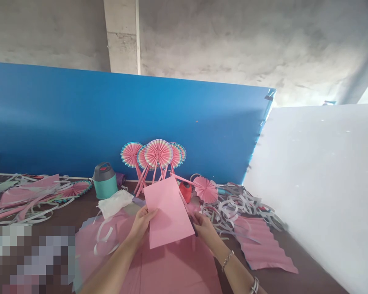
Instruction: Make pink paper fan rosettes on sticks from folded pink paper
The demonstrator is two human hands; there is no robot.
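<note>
My left hand point(145, 221) pinches the left edge of a pink paper sheet point(168, 210), which is held up and tilted over the table. At the sheet's right edge, my right hand point(205, 228) is closed on a pair of scissors point(194, 225). Their dark handle shows by the fingers, and the blades lie along the edge, partly hidden by paper. A narrow pink strip point(184, 201) hangs beside that edge. Below both hands lie larger pink sheets point(174, 269).
Several pink pleated paper fans point(158, 153) lean against the blue partition point(159, 106). A teal container point(105, 183) stands left, beside a white plastic bag point(115, 203). Paper-strip scraps point(233, 204) and a wavy pink sheet point(263, 245) lie right. More scraps point(33, 196) cover the far left.
</note>
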